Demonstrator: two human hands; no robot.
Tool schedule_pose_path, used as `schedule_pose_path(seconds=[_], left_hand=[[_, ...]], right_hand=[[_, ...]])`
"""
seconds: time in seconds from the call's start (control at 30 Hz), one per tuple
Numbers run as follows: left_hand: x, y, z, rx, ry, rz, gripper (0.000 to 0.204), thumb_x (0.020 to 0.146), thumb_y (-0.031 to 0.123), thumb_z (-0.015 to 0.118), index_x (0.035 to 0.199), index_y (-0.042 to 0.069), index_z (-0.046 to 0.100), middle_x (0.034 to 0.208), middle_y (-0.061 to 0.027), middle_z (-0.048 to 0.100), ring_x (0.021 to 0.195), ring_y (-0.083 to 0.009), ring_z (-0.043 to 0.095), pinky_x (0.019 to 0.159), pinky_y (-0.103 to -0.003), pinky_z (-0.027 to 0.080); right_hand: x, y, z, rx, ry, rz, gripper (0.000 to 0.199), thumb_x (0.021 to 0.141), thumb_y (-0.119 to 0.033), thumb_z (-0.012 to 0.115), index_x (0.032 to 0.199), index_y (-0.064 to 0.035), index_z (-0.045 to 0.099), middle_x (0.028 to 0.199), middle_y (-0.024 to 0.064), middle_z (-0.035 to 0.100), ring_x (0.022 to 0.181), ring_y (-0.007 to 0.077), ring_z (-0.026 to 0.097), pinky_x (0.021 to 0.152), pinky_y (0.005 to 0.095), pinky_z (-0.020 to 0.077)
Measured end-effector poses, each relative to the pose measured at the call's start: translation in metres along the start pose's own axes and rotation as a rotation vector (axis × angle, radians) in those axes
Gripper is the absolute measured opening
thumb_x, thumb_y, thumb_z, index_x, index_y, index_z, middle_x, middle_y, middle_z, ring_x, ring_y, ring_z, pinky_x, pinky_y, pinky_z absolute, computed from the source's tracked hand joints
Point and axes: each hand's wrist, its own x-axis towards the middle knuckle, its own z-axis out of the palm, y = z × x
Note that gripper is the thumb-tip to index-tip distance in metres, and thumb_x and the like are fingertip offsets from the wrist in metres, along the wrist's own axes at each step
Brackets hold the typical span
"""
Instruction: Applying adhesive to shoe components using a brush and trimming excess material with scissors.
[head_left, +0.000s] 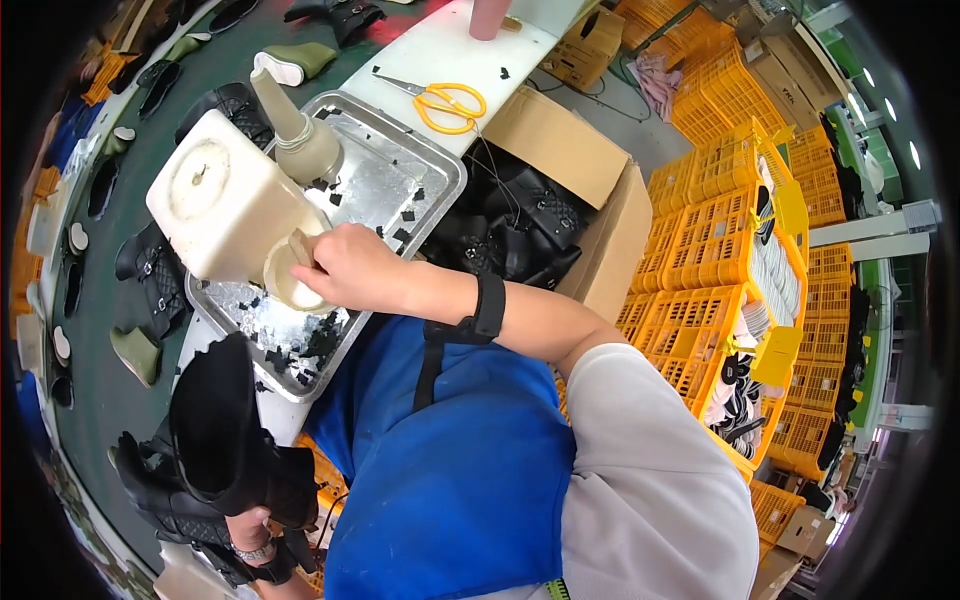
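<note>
My left hand (248, 530) is closed around a black boot (215, 440), whose wide shaft opening faces up. More black quilted boots lie beside and under it. My right hand (350, 268) is closed at the round mouth of a cream plastic jug (225, 200) lying on its side. Its fingers pinch a beige flat piece (298, 248) at the opening; the rest of that piece is hidden. The jug rests on a metal tray (440, 165) strewn with small black scraps. Behind the jug stands a beige bottle (308, 152) with a long tapered nozzle.
Orange-handled scissors (450, 107) lie on the white tabletop (425, 50) beyond the tray. An open cardboard box (600, 225) to the right holds black boots. Stacked yellow crates (705, 240) fill the right side. On the left, a green conveyor belt (95, 290) carries shoes and boots.
</note>
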Motion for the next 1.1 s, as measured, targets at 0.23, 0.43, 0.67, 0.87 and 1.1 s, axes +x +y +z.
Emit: schedule_pose_path(seconds=[0.23,0.43,0.67,0.87,1.1], left_hand=[[-0.003,-0.002,-0.001,-0.077,-0.217,-0.182,0.080,0.054,0.017,0.083,0.122,-0.004,0.046,0.119,-0.0122,0.053,0.109,-0.0242,0.051,0.096,-0.037,0.038],[0.024,0.001,0.027,-0.247,-0.291,-0.221,0.077,0.050,0.007,0.084,0.118,-0.003,0.051,0.115,-0.0112,0.057,0.107,-0.0218,0.052,0.095,-0.035,0.038],[0.046,0.002,0.032,-0.202,-0.537,-0.176,0.071,0.055,0.012,0.083,0.118,0.000,0.053,0.117,-0.0096,0.056,0.107,-0.0180,0.051,0.094,-0.032,0.038],[0.044,0.006,0.027,-0.130,-0.556,-0.025,0.070,0.055,0.014,0.084,0.117,0.001,0.054,0.116,-0.0091,0.057,0.106,-0.0188,0.052,0.094,-0.032,0.038],[0.038,0.020,0.022,0.480,-0.551,0.354,0.086,0.051,0.021,0.087,0.125,0.003,0.047,0.124,-0.0105,0.050,0.113,-0.0206,0.047,0.096,-0.032,0.036]], right_hand=[[0.009,0.008,-0.007,0.022,-0.100,-0.005,0.028,0.079,-0.023,0.061,0.068,0.0025,0.062,0.057,0.0201,0.056,0.055,0.0347,0.058,0.051,0.0388,0.0453],[0.026,0.003,-0.028,0.448,-0.111,0.174,0.024,0.083,-0.021,0.060,0.081,0.0019,0.064,0.061,0.0063,0.059,0.051,0.0143,0.055,0.047,0.0271,0.0428],[0.038,-0.062,-0.011,0.909,-0.347,0.153,0.016,0.084,-0.016,0.062,0.087,-0.0005,0.063,0.065,-0.0003,0.057,0.054,0.0034,0.049,0.048,0.0182,0.0388],[0.045,-0.064,0.005,0.658,-0.347,-0.200,0.014,0.083,-0.014,0.062,0.083,0.0002,0.062,0.062,-0.0016,0.053,0.053,0.0039,0.044,0.048,0.0207,0.0360],[0.042,-0.065,0.004,0.591,-0.242,-0.084,0.017,0.082,-0.015,0.062,0.081,0.0022,0.062,0.057,0.0010,0.053,0.050,0.0067,0.047,0.047,0.0238,0.0373]])
